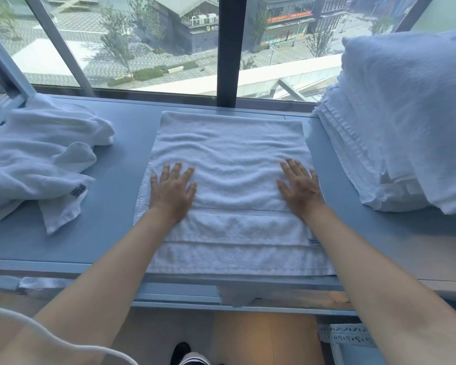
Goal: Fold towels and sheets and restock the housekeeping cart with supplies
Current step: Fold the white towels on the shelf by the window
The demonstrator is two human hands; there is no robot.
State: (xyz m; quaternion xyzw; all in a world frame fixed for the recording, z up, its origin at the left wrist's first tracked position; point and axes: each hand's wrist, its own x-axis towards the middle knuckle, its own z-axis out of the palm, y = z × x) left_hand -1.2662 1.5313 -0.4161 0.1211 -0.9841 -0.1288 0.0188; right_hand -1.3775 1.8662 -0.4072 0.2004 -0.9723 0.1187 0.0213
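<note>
A white towel (232, 154) lies folded flat in the middle of the blue-grey window ledge (127, 154), with a small label at its near right corner. My left hand (173, 189) presses flat on the towel's left side, fingers spread. My right hand (300, 187) presses flat on the right side in the same way. Neither hand grips anything. Ripples run across the towel between the hands.
A heap of crumpled white towels (37, 164) lies on the ledge at the left. A tall stack of folded white linen (395, 127) stands at the right. Behind the ledge is a large window (142, 43) with a dark upright frame. A white cord (50, 335) crosses the lower left.
</note>
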